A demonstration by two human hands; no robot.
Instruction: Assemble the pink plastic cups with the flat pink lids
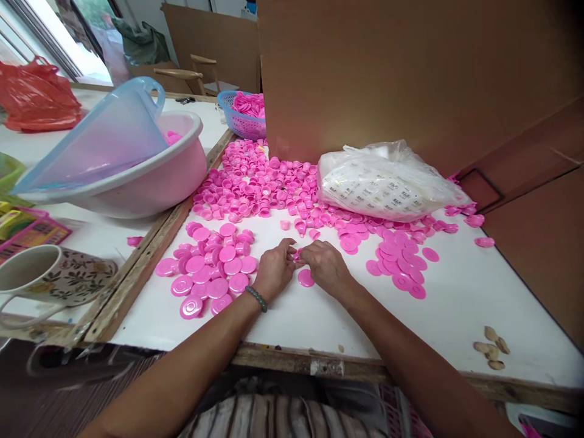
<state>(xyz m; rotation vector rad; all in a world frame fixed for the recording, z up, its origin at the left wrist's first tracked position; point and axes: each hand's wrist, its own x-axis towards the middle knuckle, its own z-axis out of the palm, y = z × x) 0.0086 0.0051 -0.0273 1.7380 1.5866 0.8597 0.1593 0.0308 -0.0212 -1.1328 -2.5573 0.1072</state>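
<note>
My left hand (276, 267), with a beaded bracelet (257, 298) at the wrist, and my right hand (326, 264) meet over the white table. Their fingertips pinch a small pink plastic cup (297, 254) between them; the fingers cover most of it. Just below, a flat pink disc (306, 278) lies on the table beside my right hand. To the left is a heap of pink discs with cup-like parts joined to some of them (218, 288). Loose pink discs (401, 258) lie overlapping to the right. Behind my hands spreads a pile of tiny pink cups (274, 182).
A stuffed clear plastic bag (383, 182) rests among the cups, before a tall cardboard sheet (365, 73). Left of the wooden strip (159, 243) stand a pink basin (150, 194) holding a blue container (104, 134), and a flowered mug (77, 277). Nutshell-like pieces (493, 350) lie front right.
</note>
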